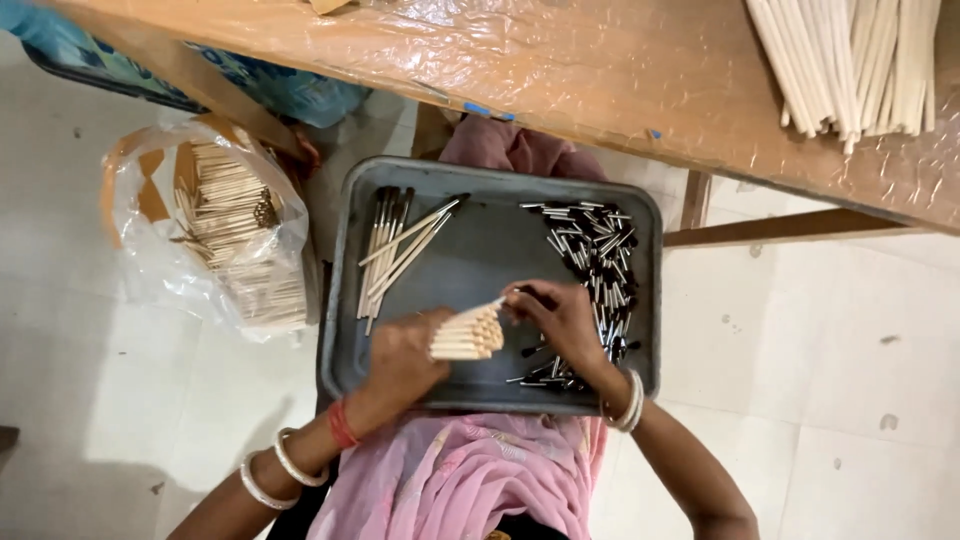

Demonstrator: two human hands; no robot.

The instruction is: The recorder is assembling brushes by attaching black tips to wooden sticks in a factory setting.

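Observation:
A grey metal tray rests on my lap. My left hand grips a bundle of pale wooden sticks, their ends fanned toward the right. My right hand pinches one stick at the top of the bundle, with a small dark metal tip at its fingertips. A heap of dark metal brush tips lies along the tray's right side. Several finished brushes with dark heads lie at the tray's left.
A clear plastic bag of wooden sticks sits on the white floor at left. A plastic-covered wooden table spans the top, with a pile of long pale sticks at its right. Pink cloth covers my lap.

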